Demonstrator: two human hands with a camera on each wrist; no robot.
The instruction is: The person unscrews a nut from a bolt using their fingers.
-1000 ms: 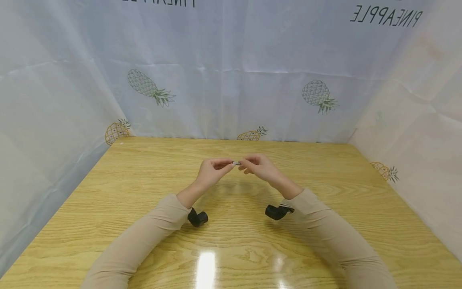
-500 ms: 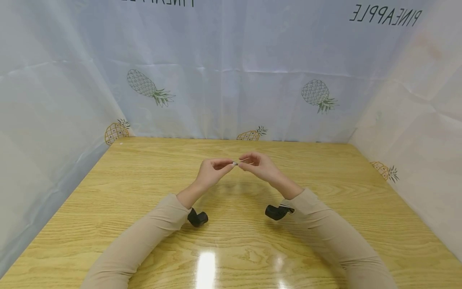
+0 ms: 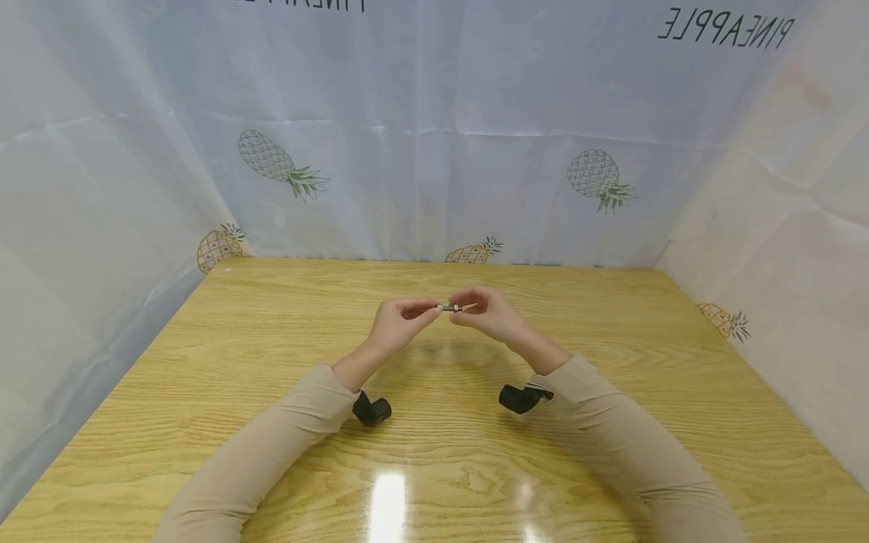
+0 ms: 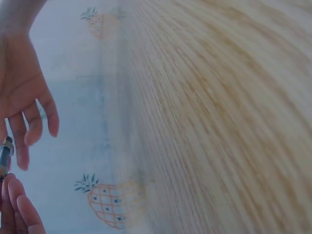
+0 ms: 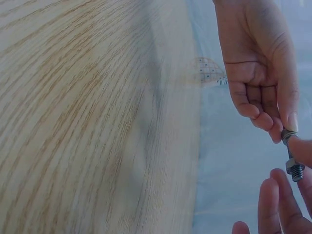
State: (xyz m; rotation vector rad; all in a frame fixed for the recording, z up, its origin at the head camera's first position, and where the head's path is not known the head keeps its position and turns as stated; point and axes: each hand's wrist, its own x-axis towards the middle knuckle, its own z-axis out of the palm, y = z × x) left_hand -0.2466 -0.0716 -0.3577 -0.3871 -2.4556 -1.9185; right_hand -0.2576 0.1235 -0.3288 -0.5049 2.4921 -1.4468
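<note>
A small metal bolt (image 5: 291, 151) with a hex nut (image 5: 294, 166) on its threads is held up above the table. My left hand (image 3: 399, 324) pinches it at the head end, which the fingertips partly cover in the head view. Around the nut end, my right hand (image 3: 494, 315) has its thumb and fingers spread apart, the nut showing in the gap between them. In the right wrist view the right thumb (image 5: 303, 149) overlaps the shank; whether it touches the bolt I cannot tell. Several fingers of the right hand extend loosely in the left wrist view.
The wood-grain table (image 3: 434, 452) lies beneath both hands. A pale curtain (image 3: 421, 181) printed with pineapples stands behind it and along both sides. Black wrist-worn devices (image 3: 521, 398) hang below the sleeves, above the tabletop.
A second ago the right fingers closed over the bolt's end; they have since spread apart, and more of the shank and nut now shows. The left hand keeps its place and hold.
</note>
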